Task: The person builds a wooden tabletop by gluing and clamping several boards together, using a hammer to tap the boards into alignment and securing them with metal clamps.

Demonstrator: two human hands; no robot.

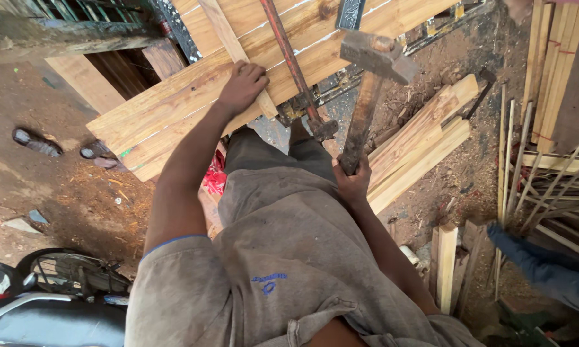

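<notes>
A: Hammer, that was the thing in hand. But start at the left edge. What lay there?

B: A motorcycle at the lower left, on the dirt floor strewn with wood shavings, and a pair of sandals further up.

A: And the left hand?

B: It pressed flat on a narrow wooden strip that lay across the joined pale planks, its fingers curled loosely over the strip's edge.

A: Just right of that?

B: A rusty red bar clamp ran down across the planks, its end near the person's knees.

A: Then the hammer itself.

B: The right hand had its fingers clamped around the bottom of the wooden handle. The iron head was raised above the planks, tilted to the right.

A: Farther right?

B: A bundle of wooden battens on the floor, thin sticks beyond it, and another person's blue sleeve at the lower right.
</notes>
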